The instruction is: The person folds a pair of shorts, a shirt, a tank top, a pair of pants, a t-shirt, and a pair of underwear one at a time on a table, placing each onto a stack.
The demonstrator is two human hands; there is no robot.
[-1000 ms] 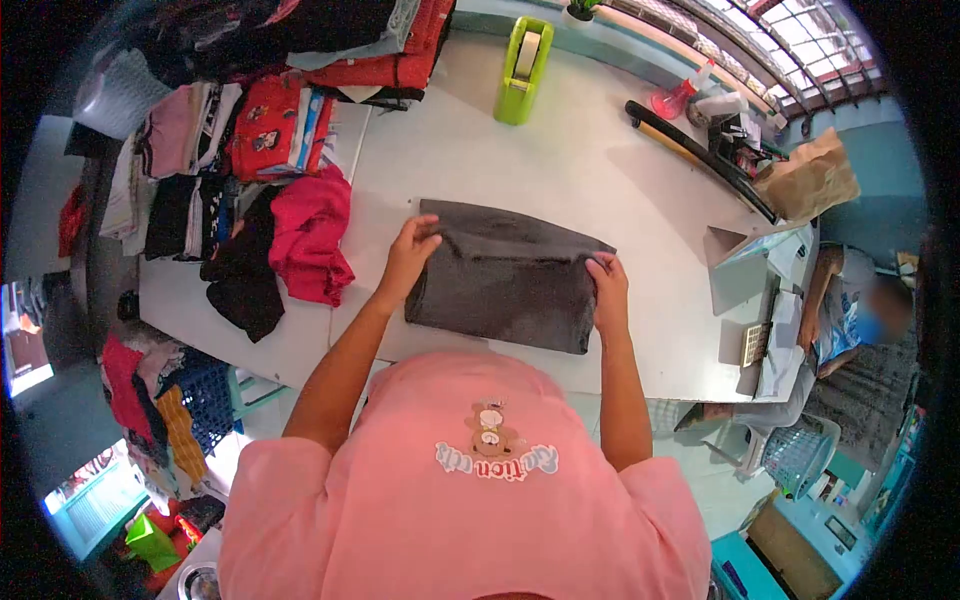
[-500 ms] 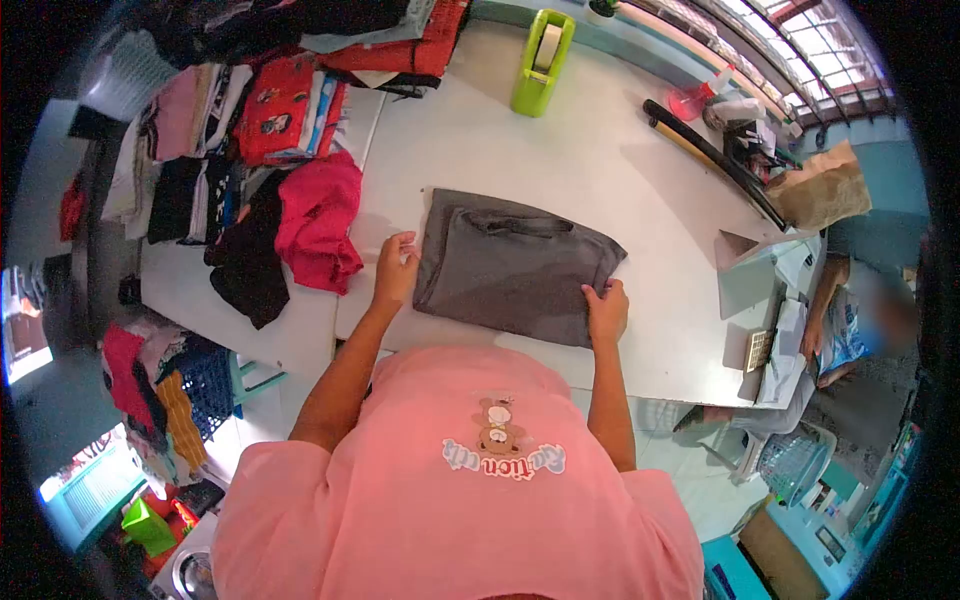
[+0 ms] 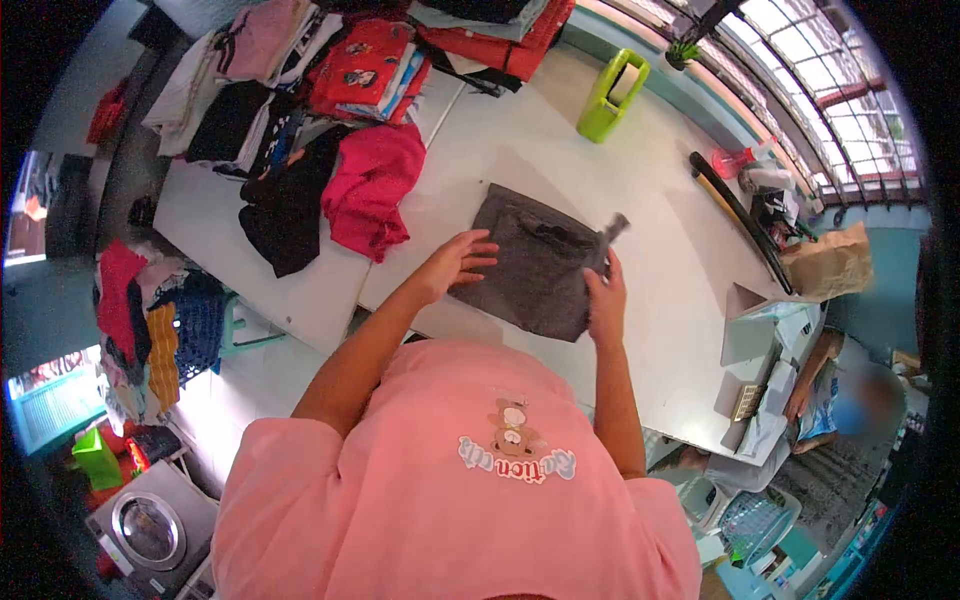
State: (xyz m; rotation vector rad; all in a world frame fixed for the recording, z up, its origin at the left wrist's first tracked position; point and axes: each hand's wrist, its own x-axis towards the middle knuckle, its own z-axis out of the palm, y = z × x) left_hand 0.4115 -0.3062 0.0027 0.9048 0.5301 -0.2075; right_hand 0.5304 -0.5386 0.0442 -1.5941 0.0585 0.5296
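A dark grey folded garment (image 3: 530, 265) lies on the white table (image 3: 660, 370) in front of me. My left hand (image 3: 462, 264), its fingers spread, is over the garment's left edge with nothing gripped. At the right edge, my right hand (image 3: 606, 295) has its fingers closed on the cloth, and a corner of the garment sticks up above it, slightly blurred.
Crumpled pink cloth (image 3: 375, 185) and black cloth (image 3: 290, 205) lie at the left, near stacked folded clothes (image 3: 365, 70). A green tape dispenser (image 3: 612, 95), a black roll (image 3: 740, 220) and a paper bag (image 3: 830, 262) stand farther back. Another person (image 3: 820, 400) sits at the right.
The view has turned. My left hand has moved from beside the garment to over its left edge. At my right hand, the garment's right side is now lifted and folded inward.
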